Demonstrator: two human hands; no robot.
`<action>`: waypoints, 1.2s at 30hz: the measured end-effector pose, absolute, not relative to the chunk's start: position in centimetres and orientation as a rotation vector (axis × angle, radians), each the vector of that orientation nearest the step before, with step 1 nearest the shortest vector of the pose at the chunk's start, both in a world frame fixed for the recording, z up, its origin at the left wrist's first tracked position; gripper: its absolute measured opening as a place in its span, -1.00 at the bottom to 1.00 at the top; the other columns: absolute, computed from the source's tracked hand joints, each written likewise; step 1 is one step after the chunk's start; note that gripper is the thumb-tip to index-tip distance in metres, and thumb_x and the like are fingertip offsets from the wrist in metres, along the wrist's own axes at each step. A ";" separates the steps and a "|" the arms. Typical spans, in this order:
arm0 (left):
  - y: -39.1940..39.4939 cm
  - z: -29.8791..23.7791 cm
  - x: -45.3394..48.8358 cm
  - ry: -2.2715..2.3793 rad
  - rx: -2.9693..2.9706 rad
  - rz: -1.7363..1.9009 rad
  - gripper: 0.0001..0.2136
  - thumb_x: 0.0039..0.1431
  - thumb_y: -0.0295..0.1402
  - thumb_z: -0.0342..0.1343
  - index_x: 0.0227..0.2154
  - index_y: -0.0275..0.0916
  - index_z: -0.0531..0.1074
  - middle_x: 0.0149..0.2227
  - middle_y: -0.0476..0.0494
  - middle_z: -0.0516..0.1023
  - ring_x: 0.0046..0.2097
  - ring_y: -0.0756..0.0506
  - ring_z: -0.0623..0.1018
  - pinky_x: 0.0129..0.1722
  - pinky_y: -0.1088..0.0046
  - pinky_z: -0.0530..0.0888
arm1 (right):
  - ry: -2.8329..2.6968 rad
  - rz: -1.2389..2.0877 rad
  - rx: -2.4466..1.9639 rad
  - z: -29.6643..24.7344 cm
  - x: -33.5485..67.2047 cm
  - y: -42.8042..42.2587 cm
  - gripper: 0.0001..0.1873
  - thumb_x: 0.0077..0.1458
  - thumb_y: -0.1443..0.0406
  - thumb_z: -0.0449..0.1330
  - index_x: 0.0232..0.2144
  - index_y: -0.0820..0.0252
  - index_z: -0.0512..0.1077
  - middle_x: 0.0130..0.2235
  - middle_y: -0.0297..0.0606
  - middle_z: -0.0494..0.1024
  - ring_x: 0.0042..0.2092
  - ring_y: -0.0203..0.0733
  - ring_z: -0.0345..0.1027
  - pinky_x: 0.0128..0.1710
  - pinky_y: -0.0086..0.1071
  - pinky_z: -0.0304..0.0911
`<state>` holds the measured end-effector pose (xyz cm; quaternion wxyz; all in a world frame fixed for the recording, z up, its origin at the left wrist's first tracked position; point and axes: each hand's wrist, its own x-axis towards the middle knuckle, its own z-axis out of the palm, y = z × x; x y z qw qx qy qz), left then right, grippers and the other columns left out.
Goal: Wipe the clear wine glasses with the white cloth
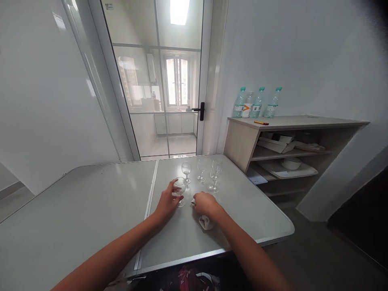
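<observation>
My left hand is wrapped round the bowl of a small clear wine glass that stands on the grey folding table. My right hand lies closed on a crumpled white cloth just right of that glass. Behind them stand several more empty wine glasses: one at the left, one in the middle, and two close together at the right.
A wooden shelf unit right of the table carries several water bottles and a pen, with boxes and plates on its shelves. A glass door with a black handle stands behind the table. Dark floor lies at the right.
</observation>
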<state>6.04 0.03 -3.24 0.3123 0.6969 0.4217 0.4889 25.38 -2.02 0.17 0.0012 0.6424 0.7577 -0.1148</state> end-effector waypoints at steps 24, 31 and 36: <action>4.6 7.2 6.3 0.977 2.458 1.300 -0.86 0.27 -0.31 0.09 -0.18 -0.18 0.50 -0.14 -0.16 0.60 -0.08 -0.16 0.58 0.01 0.25 0.43 | 2.669 -0.443 1.995 -1.5 29.5 -5.2 -0.85 0.14 0.26 0.16 -0.30 0.16 0.52 -0.29 -0.15 0.61 -0.28 -0.13 0.46 -0.37 -0.40 0.02; 8.2 11.5 11.6 0.981 2.847 0.472 -0.45 0.09 -0.21 0.27 0.17 -0.05 0.35 -0.18 -0.09 0.68 -0.08 -0.24 0.60 0.17 0.02 0.25 | 2.680 -0.558 2.136 -2.0 30.4 -6.4 -0.87 0.19 0.27 0.14 -0.36 0.15 0.47 -0.34 -0.25 0.58 -0.25 -0.19 0.42 -0.32 -0.45 0.02; 8.6 12.7 13.8 1.082 2.865 0.047 -0.36 0.08 -0.25 0.26 0.24 0.02 0.24 -0.16 -0.07 0.69 0.08 -0.27 0.51 0.19 -0.16 0.17 | 2.702 -0.544 2.129 -2.2 30.1 -6.2 -0.77 0.24 0.15 0.14 -0.38 0.14 0.43 -0.36 -0.27 0.58 -0.28 -0.20 0.40 -0.33 -0.44 -0.02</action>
